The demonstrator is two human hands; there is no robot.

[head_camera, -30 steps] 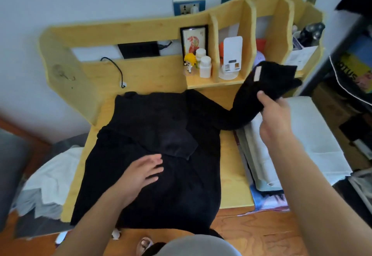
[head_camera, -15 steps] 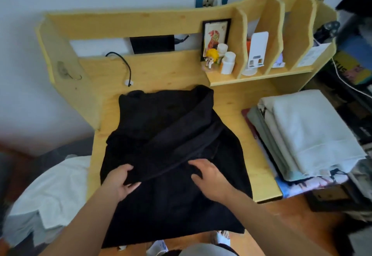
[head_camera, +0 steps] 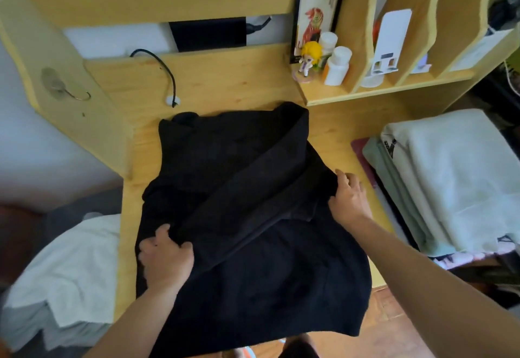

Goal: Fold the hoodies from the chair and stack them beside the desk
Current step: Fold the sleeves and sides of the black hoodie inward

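One black hoodie (head_camera: 253,231) spread on the desk (head_camera: 225,81), left hand (head_camera: 166,262) pinching its folded sleeve, right hand (head_camera: 349,200) gripping its edge — two white bottles (head_camera: 336,66), no legible writing.

Two bare forearms are showing, no sleeves reaching the wrists. The left hand (head_camera: 166,259) and the right hand (head_camera: 350,198) are wearing no gloves, rings or watch. At the bottom edge, a dark garment is just showing.
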